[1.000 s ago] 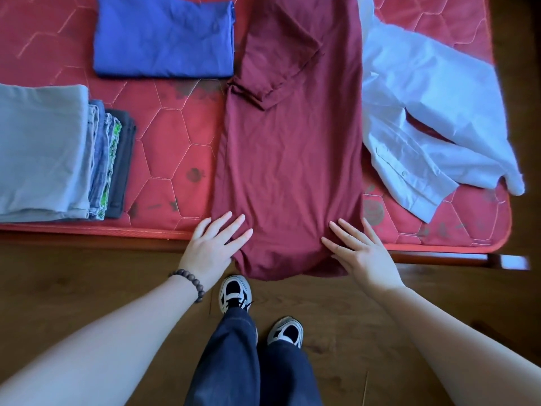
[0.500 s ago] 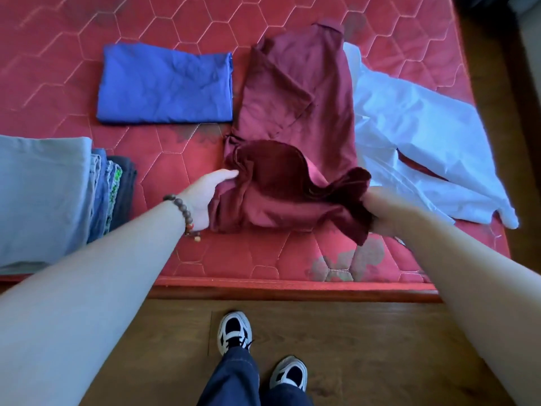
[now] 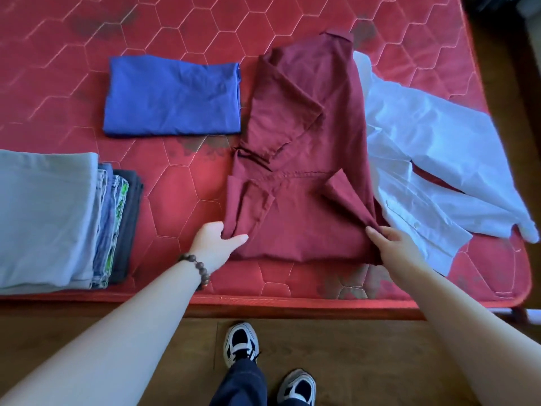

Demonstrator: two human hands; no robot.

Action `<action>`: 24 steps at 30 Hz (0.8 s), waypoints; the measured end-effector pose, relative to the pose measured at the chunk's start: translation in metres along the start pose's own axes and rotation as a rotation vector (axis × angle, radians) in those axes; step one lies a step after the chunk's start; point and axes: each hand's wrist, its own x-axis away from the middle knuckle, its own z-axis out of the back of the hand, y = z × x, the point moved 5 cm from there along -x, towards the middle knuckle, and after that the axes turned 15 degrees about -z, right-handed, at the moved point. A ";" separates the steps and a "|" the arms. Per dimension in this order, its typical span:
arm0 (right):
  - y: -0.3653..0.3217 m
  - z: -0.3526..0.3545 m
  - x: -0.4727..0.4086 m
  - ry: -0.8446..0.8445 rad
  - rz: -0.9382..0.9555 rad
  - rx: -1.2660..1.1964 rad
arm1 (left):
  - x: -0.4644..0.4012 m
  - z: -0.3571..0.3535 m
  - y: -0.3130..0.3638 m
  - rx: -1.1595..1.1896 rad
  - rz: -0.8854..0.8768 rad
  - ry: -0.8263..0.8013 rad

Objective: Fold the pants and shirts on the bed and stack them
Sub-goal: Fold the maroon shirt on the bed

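Just the head cam for us here. Our left hand [image 3: 215, 243] has its grip curled round the lower left corner of the maroon shirt [image 3: 304, 159], thumb on top and fingers tucked under a bunched fold of the soft, matte knit. Our right hand [image 3: 390, 244] pinches the lower right corner, where the fabric pulls up into a narrow pleated wedge. The shirt lies mid-bed, bottom half doubled up over the body so its hem seam runs across the middle, one short sleeve folded in as a diagonal flap.

It sits on the red mattress [image 3: 187, 183], quilted in a hexagon stitch with some dark blotches. Left of it there's a blue shirt [image 3: 172, 96] folded into a slightly crinkled rectangle. At the left edge we've got a stack of folded pants [image 3: 58, 218], pale grey on top, denim and dark layers peeking out the side. Touching the maroon one's right edge is a crisp white button-up shirt [image 3: 433, 159], still unfolded and creased
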 end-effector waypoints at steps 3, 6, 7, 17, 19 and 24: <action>0.018 0.004 0.006 0.040 -0.092 0.031 | 0.011 0.007 -0.013 0.027 0.036 -0.003; 0.020 0.000 0.017 0.096 -0.041 0.163 | 0.029 0.004 -0.007 -0.004 0.003 0.053; 0.016 -0.002 0.023 0.125 0.010 0.175 | 0.036 -0.001 -0.001 -0.010 -0.021 0.061; 0.009 0.009 0.038 0.278 0.193 0.032 | 0.044 0.013 0.014 -0.032 -0.118 0.316; 0.010 0.010 0.038 0.250 0.187 0.052 | 0.045 0.022 0.012 0.062 -0.075 0.341; 0.030 0.011 0.033 0.184 0.060 0.067 | 0.060 0.013 0.000 0.121 0.074 0.235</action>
